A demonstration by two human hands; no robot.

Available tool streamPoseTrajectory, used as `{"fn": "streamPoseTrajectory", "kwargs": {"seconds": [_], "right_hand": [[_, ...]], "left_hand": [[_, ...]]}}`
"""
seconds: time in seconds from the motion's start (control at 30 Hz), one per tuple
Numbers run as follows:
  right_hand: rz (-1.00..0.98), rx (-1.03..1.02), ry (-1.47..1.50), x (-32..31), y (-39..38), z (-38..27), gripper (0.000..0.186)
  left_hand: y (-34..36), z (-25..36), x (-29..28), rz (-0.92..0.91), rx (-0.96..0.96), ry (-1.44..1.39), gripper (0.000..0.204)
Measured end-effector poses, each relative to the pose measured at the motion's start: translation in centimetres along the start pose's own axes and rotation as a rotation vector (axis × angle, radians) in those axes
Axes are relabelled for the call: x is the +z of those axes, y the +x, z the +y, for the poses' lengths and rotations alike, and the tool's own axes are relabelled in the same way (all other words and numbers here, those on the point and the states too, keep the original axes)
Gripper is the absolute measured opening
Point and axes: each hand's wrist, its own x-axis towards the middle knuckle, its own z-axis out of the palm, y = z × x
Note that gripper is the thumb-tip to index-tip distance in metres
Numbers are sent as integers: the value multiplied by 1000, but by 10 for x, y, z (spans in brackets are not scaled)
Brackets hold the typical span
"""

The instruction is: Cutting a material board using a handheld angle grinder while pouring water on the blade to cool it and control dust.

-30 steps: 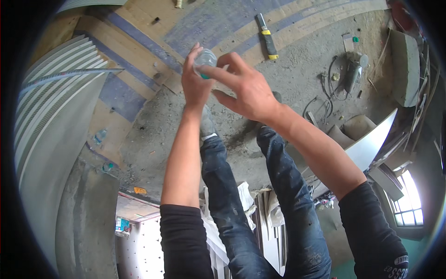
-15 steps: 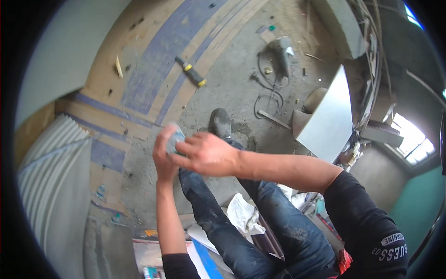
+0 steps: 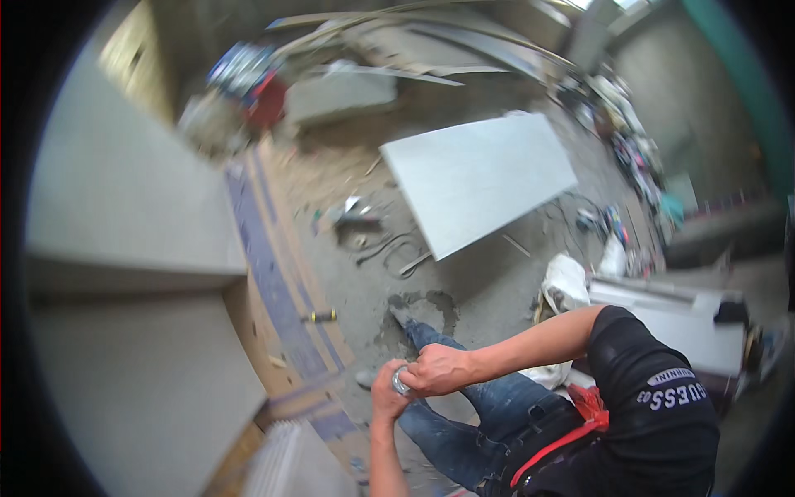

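Both my hands meet in front of my legs around what looks like a clear plastic bottle [image 3: 400, 380]. Only a round, shiny end of it shows between the fingers. My left hand [image 3: 386, 396] is wrapped round it from the left and below. From the right, my right hand [image 3: 441, 369] closes on it with bent fingers, hiding most of it. Beyond my hands, a black-and-yellow handled tool [image 3: 320, 316] lies on the floor. Farther off sits a corded power tool [image 3: 356, 217], blurred, its cable looped beside it.
A large pale panel [image 3: 480, 178] stands tilted over the floor ahead. Boards and a pale block [image 3: 341, 98] lie along the back. White sacks [image 3: 566, 282] and stacked panels [image 3: 662, 323] are at right. Large grey panels [image 3: 141, 373] fill the left. Cardboard strips [image 3: 273, 248] cover part of the floor.
My view has swung to the right and up, bringing the tilted panel and the back of the room in. My hands stay together on the bottle, now lower in the picture.
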Motion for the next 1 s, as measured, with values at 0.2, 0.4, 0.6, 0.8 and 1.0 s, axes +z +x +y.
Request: {"fn": "streamPoseTrajectory", "kwargs": {"seconds": [0.2,0.4,0.6,0.8,1.0], "right_hand": [[597,318,46,-60,-160,11,29],[869,259,144,-51,-330,79,28],[966,625,196,-46,-511,192,35],[962,726,402,-53,-710,273,39],[1086,1130,466,-40,-824,367,36]], "left_hand": [[78,123,73,-306,13,107,62],[156,223,208,-471,33,169,61],[233,295,413,-561,114,326,65],[333,365,606,-777,-41,236,66],[444,391,779,-844,311,329,66]]}}
